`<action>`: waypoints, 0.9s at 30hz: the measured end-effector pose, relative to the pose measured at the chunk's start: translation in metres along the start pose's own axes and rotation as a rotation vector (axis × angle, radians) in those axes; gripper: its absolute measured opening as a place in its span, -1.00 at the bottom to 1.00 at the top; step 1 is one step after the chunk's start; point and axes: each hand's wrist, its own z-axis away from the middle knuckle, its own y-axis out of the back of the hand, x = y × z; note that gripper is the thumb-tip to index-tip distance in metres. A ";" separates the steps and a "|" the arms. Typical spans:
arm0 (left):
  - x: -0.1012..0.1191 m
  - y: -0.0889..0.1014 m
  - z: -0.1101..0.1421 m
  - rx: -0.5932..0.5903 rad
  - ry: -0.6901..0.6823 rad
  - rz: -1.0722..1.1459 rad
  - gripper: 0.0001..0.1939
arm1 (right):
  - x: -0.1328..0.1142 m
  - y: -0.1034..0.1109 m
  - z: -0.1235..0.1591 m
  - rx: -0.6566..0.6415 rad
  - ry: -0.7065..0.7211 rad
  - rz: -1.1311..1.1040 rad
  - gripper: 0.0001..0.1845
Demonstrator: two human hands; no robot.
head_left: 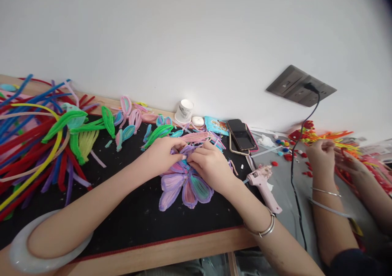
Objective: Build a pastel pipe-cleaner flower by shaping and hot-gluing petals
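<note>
A flower made of purple, pink and teal pipe-cleaner petals (183,184) lies on a black mat (134,214). My left hand (162,153) is closed on the flower's upper petals from the left. From the right, my right hand (210,165) pinches the same spot, fingers pressed together at the flower's centre. The two hands touch each other over the petals. A pale bangle sits on my left forearm and a silver bracelet on my right wrist.
Loose pipe cleaners (33,137) pile up at the left; green, pink and teal petal loops (128,121) lie behind. A pink glue gun (263,182), two phones (241,135), a small cup (184,110) and beads sit right. Another person's hands (330,155) work orange stems at far right.
</note>
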 end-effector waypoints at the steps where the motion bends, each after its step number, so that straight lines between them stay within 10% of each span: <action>1: 0.000 0.000 0.000 0.000 -0.001 0.003 -0.80 | 0.001 0.001 0.000 -0.008 0.013 0.002 -0.78; 27: -0.008 -0.006 0.002 0.082 -0.088 -0.152 -0.76 | 0.003 0.003 0.003 0.004 0.205 0.150 -0.77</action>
